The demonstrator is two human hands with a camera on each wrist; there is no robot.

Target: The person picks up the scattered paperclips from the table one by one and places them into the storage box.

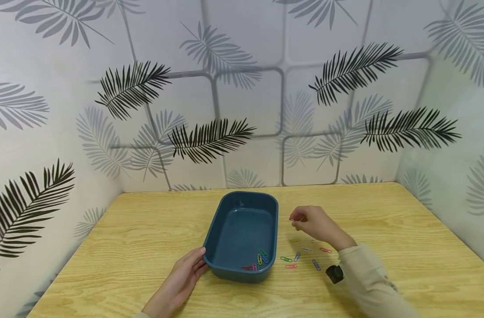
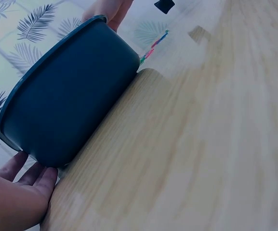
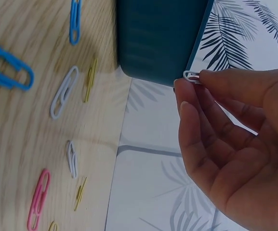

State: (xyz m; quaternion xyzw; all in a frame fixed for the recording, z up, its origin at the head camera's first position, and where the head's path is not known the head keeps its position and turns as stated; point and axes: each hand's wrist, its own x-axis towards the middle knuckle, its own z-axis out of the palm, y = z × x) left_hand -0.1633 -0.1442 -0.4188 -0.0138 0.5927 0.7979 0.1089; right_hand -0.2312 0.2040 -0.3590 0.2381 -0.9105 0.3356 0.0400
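A dark blue plastic bin (image 1: 242, 238) stands on the table, with several coloured paper clips (image 1: 262, 258) at its near right corner. My left hand (image 1: 186, 274) holds the bin's near left corner, the thumb at the rim and the fingers against the outer wall (image 2: 66, 96). Right of the bin, my right hand (image 1: 315, 223) is raised above the table. Between thumb and fingertips it pinches a white paper clip (image 3: 191, 77). Loose paper clips lie below it: a pink one (image 3: 38, 199), a white one (image 3: 64, 92), a gold one (image 3: 90, 80) and a blue one (image 3: 6, 67).
The table (image 1: 146, 229) has a light wood grain. Leaf-patterned wall covering (image 1: 250, 106) rises behind it and at both sides. A green paper clip (image 1: 286, 259) lies close to the bin's right side. A black square device (image 1: 335, 274) sits at the right wrist.
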